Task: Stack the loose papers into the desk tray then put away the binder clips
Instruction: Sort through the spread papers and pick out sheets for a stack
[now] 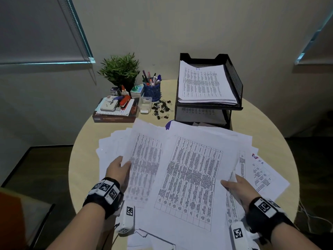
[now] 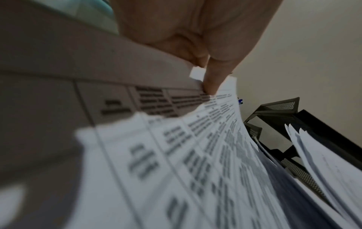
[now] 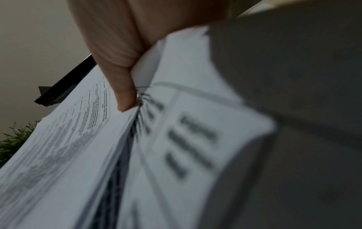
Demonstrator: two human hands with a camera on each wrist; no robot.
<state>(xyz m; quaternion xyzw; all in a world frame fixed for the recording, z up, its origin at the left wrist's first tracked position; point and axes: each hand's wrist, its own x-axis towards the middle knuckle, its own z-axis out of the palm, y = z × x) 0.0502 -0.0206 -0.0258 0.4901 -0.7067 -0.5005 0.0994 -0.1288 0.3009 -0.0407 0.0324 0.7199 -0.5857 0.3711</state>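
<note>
Right now both hands are closed on the loose papers (image 1: 189, 179) fanned over the near half of the round table (image 1: 82, 170): the left hand (image 1: 118, 171) pinches a sheet's edge at about 9 o'clock, the right hand (image 1: 236, 186) grips the pile's edge at 3 o'clock. At 1 o'clock stands the black mesh desk tray (image 1: 234, 82), already holding sheets, with the binder clips (image 1: 162, 109) scattered just left of it at 12 o'clock.

Dim room; wrist views blurred, edges warped.
</note>
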